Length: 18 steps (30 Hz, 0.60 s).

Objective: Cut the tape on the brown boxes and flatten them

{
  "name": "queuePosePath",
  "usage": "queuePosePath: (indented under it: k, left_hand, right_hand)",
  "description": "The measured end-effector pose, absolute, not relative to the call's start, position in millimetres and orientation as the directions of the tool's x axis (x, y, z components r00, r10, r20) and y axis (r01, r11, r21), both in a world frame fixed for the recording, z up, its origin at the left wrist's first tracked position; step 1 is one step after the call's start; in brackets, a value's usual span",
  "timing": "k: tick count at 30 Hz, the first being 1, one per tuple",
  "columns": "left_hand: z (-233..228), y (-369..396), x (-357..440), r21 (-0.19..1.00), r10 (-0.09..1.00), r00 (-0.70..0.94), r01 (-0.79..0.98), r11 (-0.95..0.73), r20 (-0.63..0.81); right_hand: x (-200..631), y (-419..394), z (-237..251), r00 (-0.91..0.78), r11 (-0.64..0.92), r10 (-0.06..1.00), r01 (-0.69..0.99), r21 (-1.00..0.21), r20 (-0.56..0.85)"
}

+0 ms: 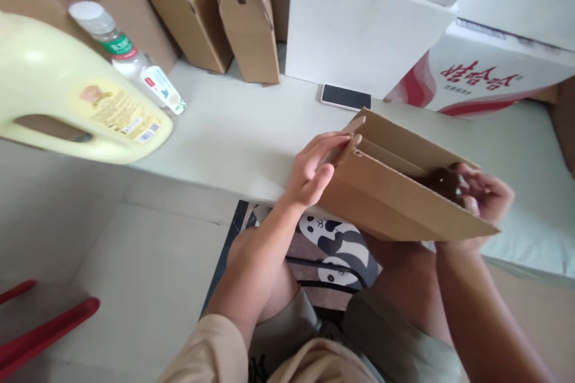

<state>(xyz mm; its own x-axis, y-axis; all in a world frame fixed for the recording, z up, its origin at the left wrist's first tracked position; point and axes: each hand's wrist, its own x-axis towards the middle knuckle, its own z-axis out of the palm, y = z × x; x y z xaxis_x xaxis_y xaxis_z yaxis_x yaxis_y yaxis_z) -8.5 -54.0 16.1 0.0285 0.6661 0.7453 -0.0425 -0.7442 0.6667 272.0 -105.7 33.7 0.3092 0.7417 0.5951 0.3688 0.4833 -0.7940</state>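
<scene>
A narrow brown cardboard box (395, 191) is held tilted over the table's near edge, its long open side facing up. At its left end, my left hand (312, 170) has its fingers pressed against the notched end flap, thumb bent near the front. My right hand (485, 191) grips the opposite end, fingers curled at the opening; part of it is behind the front panel. The inside of the box is dark toward the right. A phone (345, 97) lies flat just beyond the box.
Two open cardboard boxes (256, 42) stand at the back beside white cartons (350, 30). On the left are a large yellow jug (54, 90) and a clear bottle (123, 48) on the table (224, 131). Red legs (54, 329) show on the floor; a panda-print mat (332, 251) lies below.
</scene>
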Motion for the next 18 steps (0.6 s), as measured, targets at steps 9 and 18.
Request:
queuePosePath:
  k: [9, 18]
  left_hand:
    - [2, -53, 4, 0.695, 0.701, 0.018, 0.111, -0.71, 0.713]
    - [13, -48, 14, 0.783, 0.77, -0.182, 0.277, -0.557, 0.612]
  right_hand:
    - [258, -94, 21, 0.378, 0.413, 0.823, 0.115, -0.904, 0.424]
    - [256, -97, 18, 0.341, 0.351, 0.854, 0.183, -0.919, 0.394]
